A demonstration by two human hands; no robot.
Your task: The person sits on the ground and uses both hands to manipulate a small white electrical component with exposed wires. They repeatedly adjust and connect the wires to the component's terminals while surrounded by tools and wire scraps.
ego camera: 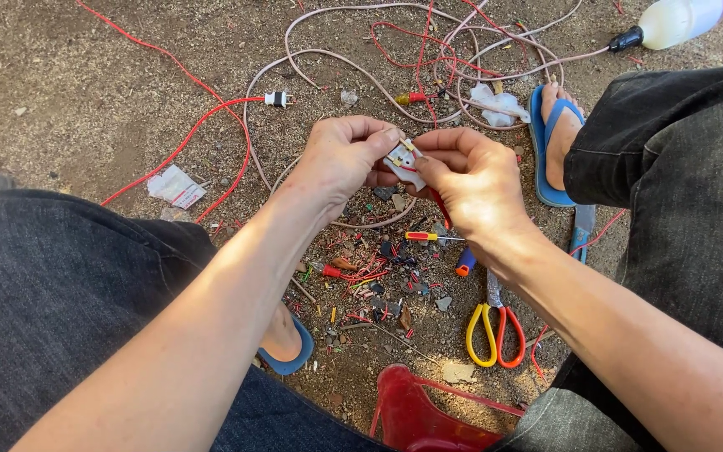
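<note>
My left hand [340,159] and my right hand [470,176] meet over sandy ground, both pinching a small white plug part [403,163] with brass contacts. A red wire runs out of the part beneath my right hand. Both hands have their fingers closed on this piece. Below the hands lies a scatter of red wire scraps and small dark bits [374,280].
Red and pinkish cables [361,67] loop across the dirt; a white plug [278,100] ends one red cable. A small screwdriver [428,237], yellow-and-red scissors [495,326], a red plastic seat [416,414], a white bottle [675,21] and my blue sandals [546,142] lie around.
</note>
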